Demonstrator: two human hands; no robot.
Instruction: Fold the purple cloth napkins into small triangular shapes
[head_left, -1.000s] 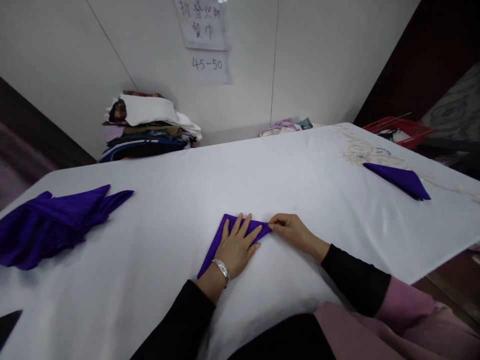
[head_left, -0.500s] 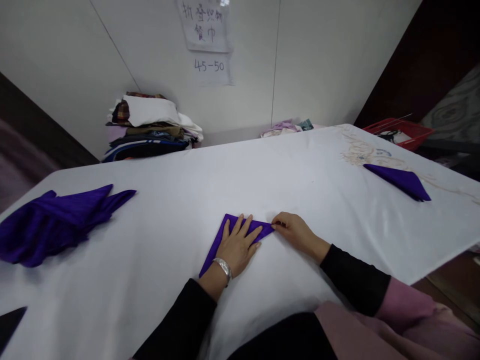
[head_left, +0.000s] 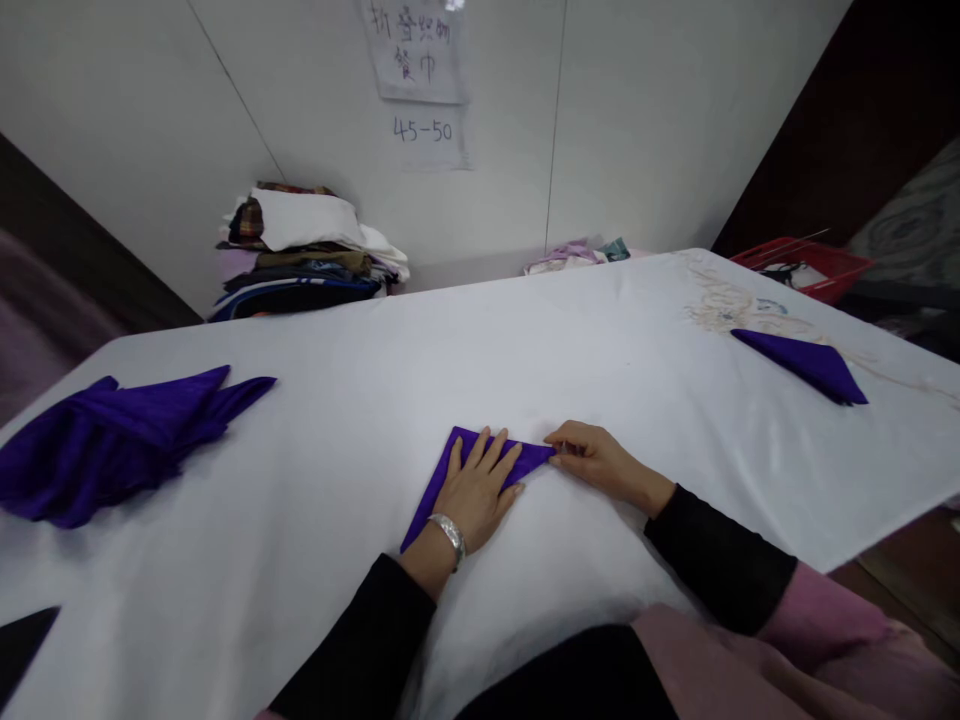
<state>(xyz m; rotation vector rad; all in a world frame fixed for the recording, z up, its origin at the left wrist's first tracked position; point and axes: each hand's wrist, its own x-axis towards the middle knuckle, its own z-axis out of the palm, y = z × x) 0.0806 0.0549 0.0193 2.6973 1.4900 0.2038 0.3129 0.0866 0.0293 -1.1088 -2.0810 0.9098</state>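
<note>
A purple cloth napkin (head_left: 424,505), folded into a triangle, lies in front of me on the white tablecloth. My left hand (head_left: 476,495) rests flat on its middle with fingers spread, hiding much of the cloth. At the napkin's right-hand corner, the thumb and forefinger of my right hand (head_left: 600,462) close around the pointed tip. To the right lies another purple napkin (head_left: 806,365), folded narrow with a pointed end. A loose, crumpled heap of purple napkins (head_left: 112,440) sits on the left.
White cloth (head_left: 337,400) covers the table. Against the back wall stand a stack of folded clothes (head_left: 300,255) and a small pile of pale fabric (head_left: 570,255). A red basket (head_left: 832,285) is at the far right. Something dark (head_left: 22,645) shows at the near left.
My right thumb and forefinger have parted slightly at the napkin's corner. My left hand stays flat on the cloth. The whole view has shifted a little.
</note>
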